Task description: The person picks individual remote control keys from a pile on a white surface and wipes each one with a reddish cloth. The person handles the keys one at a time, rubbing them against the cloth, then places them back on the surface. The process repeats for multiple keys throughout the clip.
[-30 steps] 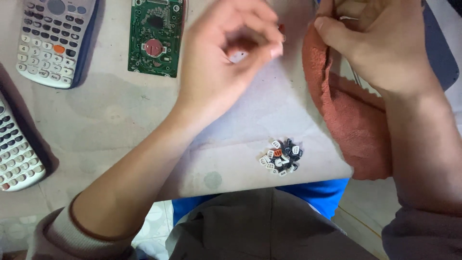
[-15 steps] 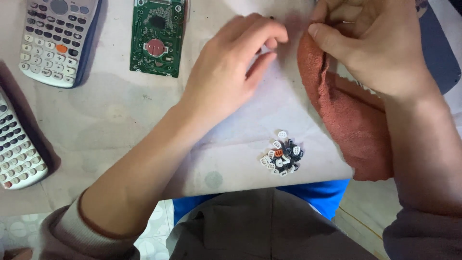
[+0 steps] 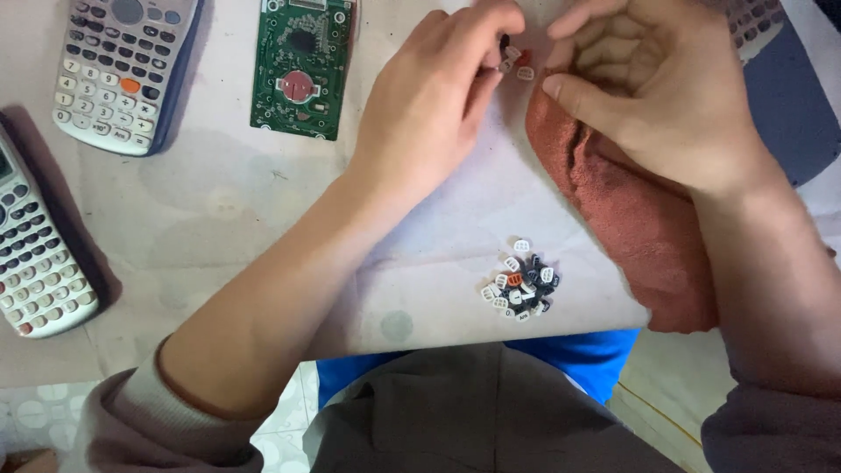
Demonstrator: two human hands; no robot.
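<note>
The left hand (image 3: pixel 429 114) pinches small keys (image 3: pixel 513 60) just above the cloth (image 3: pixel 631 219), fingertips closed on them. The right hand (image 3: pixel 657 88) rests on the cloth's top, fingers curled and loosely open, gripping nothing visible. A key pile (image 3: pixel 519 285) lies left of the cloth; a circuit board (image 3: pixel 302 66) sits farther left on the table (image 3: pixel 219 219).

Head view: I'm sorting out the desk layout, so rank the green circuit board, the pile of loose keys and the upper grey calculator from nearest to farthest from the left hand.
1. Green circuit board, just left of the left hand.
2. Pile of loose keys, below it, near the table edge.
3. Upper grey calculator, far left.
</note>
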